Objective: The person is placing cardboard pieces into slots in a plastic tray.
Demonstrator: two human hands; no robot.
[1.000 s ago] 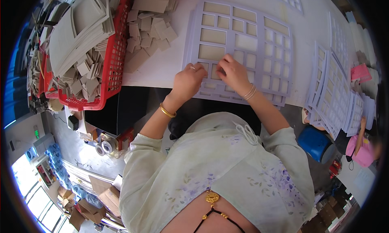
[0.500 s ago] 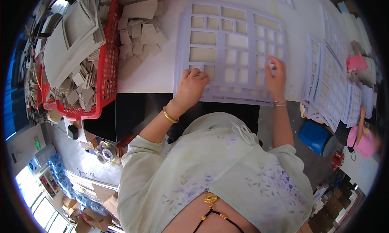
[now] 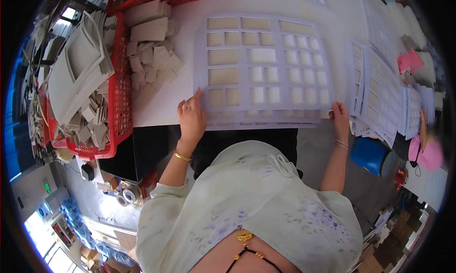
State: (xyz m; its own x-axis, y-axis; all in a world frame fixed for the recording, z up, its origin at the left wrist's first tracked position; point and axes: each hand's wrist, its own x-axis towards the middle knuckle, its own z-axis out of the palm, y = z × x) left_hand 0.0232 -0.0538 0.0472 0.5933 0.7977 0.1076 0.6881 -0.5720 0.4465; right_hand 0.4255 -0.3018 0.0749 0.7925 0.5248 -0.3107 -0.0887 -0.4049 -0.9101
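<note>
A lavender-white board sheet (image 3: pixel 279 76) with rows of rectangular windows lies on the table in front of me. Grey pieces fill some windows at its left and top; others look white. My left hand (image 3: pixel 192 120) is at its front left edge, index finger along the edge and the other fingers curled; the thumb is hidden. At the front right corner my right hand (image 3: pixel 338 116) pinches the sheet between thumb and fingers. Beneath, similar sheets (image 3: pixel 266 125) stick out toward me, slightly askew from the top one.
Left of the sheets, grey board offcuts (image 3: pixel 154 59) lie heaped beside a red plastic basket (image 3: pixel 122 83) packed with grey board. More windowed sheets (image 3: pixel 380 90) are stacked on the right. A blue bin (image 3: pixel 368 156) stands below the table's right side.
My left hand has moved off the windows to the sheet's left edge. My right hand has gone from above the right windows to the front right corner. The top sheet now sits turned against those below.
</note>
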